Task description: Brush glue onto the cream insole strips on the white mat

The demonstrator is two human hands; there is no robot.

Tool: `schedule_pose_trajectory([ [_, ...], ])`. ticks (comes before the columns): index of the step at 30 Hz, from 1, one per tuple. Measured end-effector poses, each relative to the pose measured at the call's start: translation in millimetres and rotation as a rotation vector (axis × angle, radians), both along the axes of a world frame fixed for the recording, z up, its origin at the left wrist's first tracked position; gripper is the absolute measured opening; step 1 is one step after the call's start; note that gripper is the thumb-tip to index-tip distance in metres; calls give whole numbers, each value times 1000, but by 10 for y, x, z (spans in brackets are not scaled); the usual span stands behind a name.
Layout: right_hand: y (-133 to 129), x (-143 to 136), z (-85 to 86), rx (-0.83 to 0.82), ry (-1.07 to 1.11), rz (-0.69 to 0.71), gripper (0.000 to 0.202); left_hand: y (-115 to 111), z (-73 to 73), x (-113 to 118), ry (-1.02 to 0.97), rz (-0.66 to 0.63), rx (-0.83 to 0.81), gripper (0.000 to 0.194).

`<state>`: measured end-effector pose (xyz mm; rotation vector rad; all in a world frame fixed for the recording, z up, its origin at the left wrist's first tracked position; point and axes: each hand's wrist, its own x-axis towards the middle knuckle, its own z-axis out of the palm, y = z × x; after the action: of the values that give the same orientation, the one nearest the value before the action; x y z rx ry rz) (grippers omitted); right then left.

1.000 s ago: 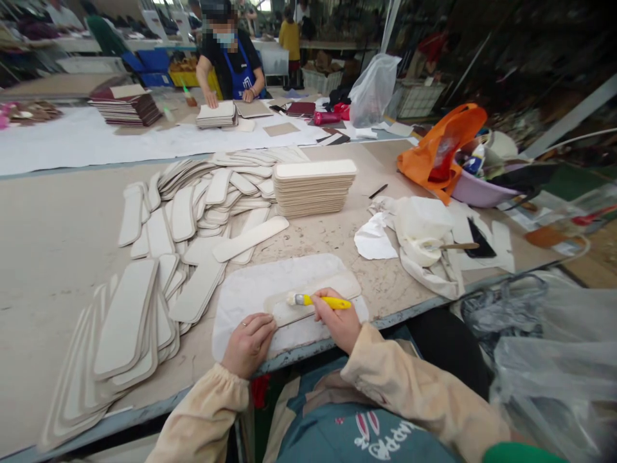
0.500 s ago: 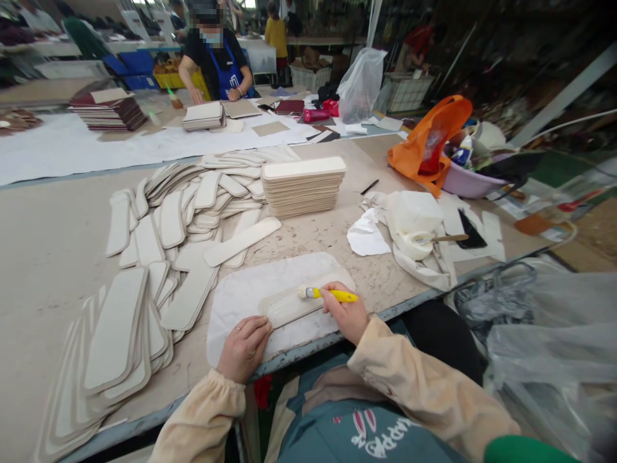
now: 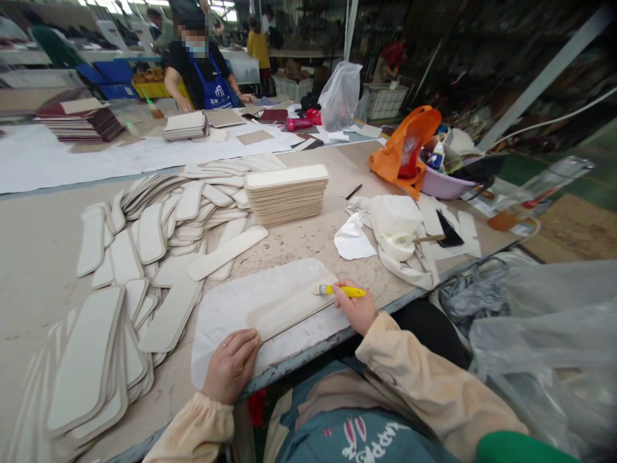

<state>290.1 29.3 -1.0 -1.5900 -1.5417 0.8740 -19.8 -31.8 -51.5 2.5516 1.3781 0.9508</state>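
My right hand [image 3: 357, 307] is wrapped around the yellow handle of a paintbrush [image 3: 348, 291]. The brush's pale bristles touch the upper face of a long cream panel with rounded corners [image 3: 284, 307], toward its right end. At the panel's near left end, my left hand [image 3: 233, 364] has its fingers pressed together on the edge; the thumb is mostly hidden. Beneath the panel lies a white sheet [image 3: 216, 315] at the table's front edge.
Many similar panels [image 3: 91, 354] lie spread on the left, and a neat stack [image 3: 286, 196] stands behind. To the right sit a white tub [image 3: 396, 218] with a stick, an orange bag [image 3: 405, 148] and a lilac basin [image 3: 446, 184]. A co-worker [image 3: 202, 71] stands across the table.
The brush has travelled along the panel toward its right end in my right hand. My left hand stays at the panel's left end. The whole view has shifted slightly.
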Motion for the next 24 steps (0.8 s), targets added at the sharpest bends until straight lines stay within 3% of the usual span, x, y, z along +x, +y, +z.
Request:
schedule_pose_trajectory([
  [3, 20, 255, 36, 88, -126, -39, 27, 2, 14, 8, -2, 5, 11, 21],
  [6, -28, 284, 33, 269, -317, 59, 24, 1, 26, 14, 1, 8, 24, 21],
  [11, -235, 0, -84, 397, -692, 309, 21, 1, 8, 2, 4, -5, 16, 22],
  [15, -392, -202, -43, 521, -615, 492, 18, 3, -4, -11, 7, -11, 19, 24],
  [18, -392, -133, 40, 523, -588, 404, 20, 0, 8, -3, 3, -8, 26, 22],
  [21, -348, 2, 53, 419, -707, 256, 21, -8, 21, 9, 16, 2, 27, 21],
  [24, -373, -60, 27, 357, -726, 298, 22, -16, 23, 14, 41, 13, 6, 20],
])
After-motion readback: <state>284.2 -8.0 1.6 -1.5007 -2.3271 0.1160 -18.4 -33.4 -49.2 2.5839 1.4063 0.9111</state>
